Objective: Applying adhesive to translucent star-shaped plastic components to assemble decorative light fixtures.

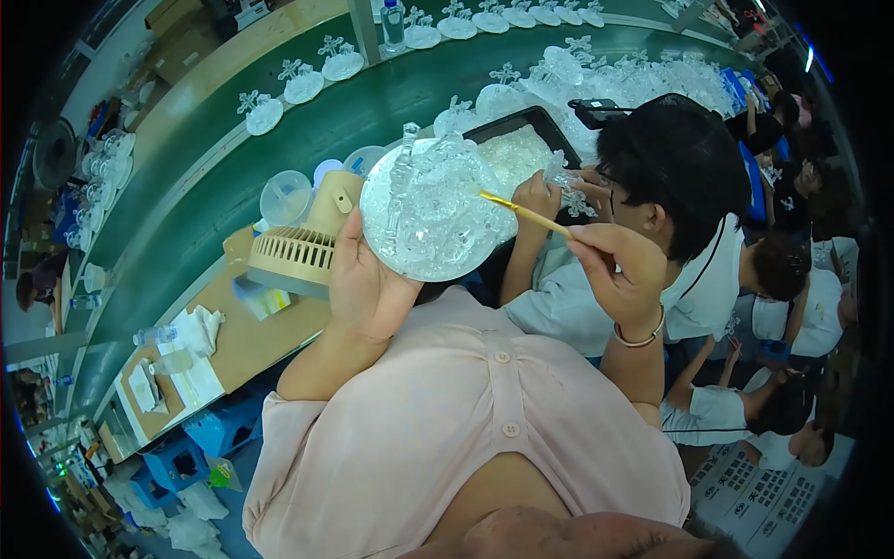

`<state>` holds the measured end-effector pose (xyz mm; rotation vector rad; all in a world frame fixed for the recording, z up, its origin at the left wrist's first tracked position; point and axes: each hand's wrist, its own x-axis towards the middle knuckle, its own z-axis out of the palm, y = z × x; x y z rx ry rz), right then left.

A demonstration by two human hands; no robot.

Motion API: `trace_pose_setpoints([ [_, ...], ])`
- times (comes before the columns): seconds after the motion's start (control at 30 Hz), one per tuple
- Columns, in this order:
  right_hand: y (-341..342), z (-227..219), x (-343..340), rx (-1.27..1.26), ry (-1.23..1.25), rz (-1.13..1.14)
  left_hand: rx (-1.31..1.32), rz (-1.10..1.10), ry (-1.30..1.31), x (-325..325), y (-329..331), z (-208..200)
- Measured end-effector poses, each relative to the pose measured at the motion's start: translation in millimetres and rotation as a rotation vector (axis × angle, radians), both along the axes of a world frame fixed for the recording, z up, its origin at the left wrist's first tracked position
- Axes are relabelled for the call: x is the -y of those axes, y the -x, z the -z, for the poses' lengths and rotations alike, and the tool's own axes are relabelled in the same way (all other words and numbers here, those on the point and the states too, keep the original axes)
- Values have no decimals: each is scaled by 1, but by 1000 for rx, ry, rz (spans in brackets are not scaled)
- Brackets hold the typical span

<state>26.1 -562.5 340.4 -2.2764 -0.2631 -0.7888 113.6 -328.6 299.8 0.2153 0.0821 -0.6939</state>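
Observation:
My left hand (pixel 368 284) holds up a round white disc topped with clear, glassy pieces (pixel 445 210), gripping it by its lower left rim. A clear stem-like part stands up at the disc's left side. Between the thumb and fingers of my right hand (pixel 622 270) is a thin paintbrush (pixel 529 213) with a yellow handle. The brush tip points left and lies over the right part of the clear pieces; whether it touches them I cannot tell.
Behind the disc is a black tray (pixel 533 121) of clear granules. A co-worker (pixel 675 177) sits close on my right, handling a clear snowflake-shaped piece. A beige fan (pixel 296 252) and plastic tubs (pixel 286 197) stand left. Finished-looking snowflake ornaments (pixel 341 63) line the green conveyor (pixel 233 172).

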Motion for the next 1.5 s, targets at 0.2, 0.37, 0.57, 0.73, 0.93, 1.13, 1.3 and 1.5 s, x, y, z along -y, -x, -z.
trace_pose_setpoints([
  [0.2,-12,-22,0,106,310,-131,5,97,77,1,4,4],
  [0.37,-15,-28,-4,99,397,-193,-7,115,55,3,4,2],
  [0.57,-16,-38,-7,106,320,-193,2,144,86,3,5,2],
  [0.73,-20,-38,-11,69,249,-197,-10,157,1,5,6,0],
  [0.93,-21,-36,-10,27,9,-255,-15,214,10,8,7,-2],
  [1.13,-16,-28,-19,106,244,-280,19,226,7,9,7,0],
  [1.3,-19,-40,-18,131,273,-272,41,222,55,7,7,3],
  [1.5,-19,-43,-16,110,255,-279,23,220,46,7,8,4],
])
